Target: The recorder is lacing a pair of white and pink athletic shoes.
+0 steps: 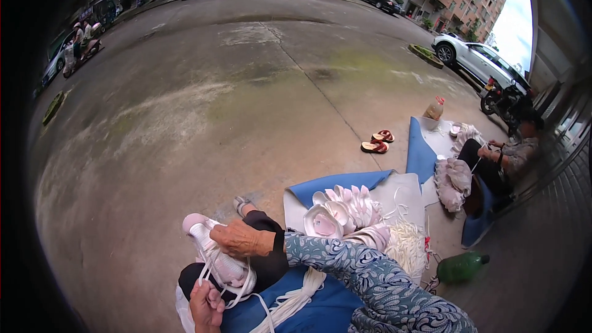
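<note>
A pink and white shoe (229, 270) rests across my lap, its rounded pink toe pointing away from me. My right hand (242, 238), below a blue patterned sleeve, is closed over the shoe's front opening, pinching a white lace. Lower down, my left hand (206, 304) grips white shoelaces (206, 271) that run up to the shoe. More lace loops hang over the shoe's near end. A bundle of white laces (298, 301) lies on the blue cloth (327, 308) over my lap. What the right fingertips do is partly hidden.
Right of me, a blue-and-white sheet (394, 194) holds several pink-white shoe pieces (345, 213) and a lace pile (405, 243). A green bottle (459, 268) lies beside it. Red sandals (378, 142) stand beyond. Another person (512, 154) sits working at far right.
</note>
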Demonstrator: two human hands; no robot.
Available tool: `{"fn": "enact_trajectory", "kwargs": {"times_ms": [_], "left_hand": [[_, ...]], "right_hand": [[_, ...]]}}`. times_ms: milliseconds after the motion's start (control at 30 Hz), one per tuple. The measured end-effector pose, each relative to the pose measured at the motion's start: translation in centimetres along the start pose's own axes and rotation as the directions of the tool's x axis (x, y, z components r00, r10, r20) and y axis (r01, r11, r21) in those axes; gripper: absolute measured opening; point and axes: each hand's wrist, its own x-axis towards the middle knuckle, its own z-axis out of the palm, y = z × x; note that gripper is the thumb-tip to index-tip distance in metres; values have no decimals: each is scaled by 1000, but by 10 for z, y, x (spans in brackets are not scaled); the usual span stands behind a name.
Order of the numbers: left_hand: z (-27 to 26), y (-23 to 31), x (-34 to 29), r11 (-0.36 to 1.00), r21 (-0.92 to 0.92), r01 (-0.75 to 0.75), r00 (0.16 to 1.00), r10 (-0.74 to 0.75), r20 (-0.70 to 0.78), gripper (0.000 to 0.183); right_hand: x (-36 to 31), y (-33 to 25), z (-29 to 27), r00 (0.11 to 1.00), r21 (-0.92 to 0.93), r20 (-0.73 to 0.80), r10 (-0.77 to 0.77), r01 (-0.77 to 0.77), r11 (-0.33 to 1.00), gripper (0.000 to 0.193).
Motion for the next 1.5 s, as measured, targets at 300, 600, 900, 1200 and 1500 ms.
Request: {"fn": "enact_trajectory", "kwargs": {"times_ms": [300, 600, 900, 1200, 1500], "left_hand": [[-10, 28, -22, 996, -87, -33, 997, 28, -65, 16], [35, -31, -19, 909, 353, 222, 973, -232, -14, 19], [22, -24, -29, 971, 202, 129, 991, -119, -58, 22], [36, -23, -40, 923, 368, 112, 986, -148, 71, 26], [56, -35, -37, 673, 736, -67, 956, -168, 241, 34]], "right_hand": [[-13, -6, 21, 982, -14, 77, -174, 176, 984, 15], [-46, -28, -15, 981, 74, 126, 151, -161, 984, 47], [-37, -28, 3, 991, -34, 110, 78, -75, 997, 42], [-36, -22, 34, 997, -116, -74, -26, 17, 993, 48], [-55, -39, -2, 961, 436, -5, 277, -248, 865, 34]]}}
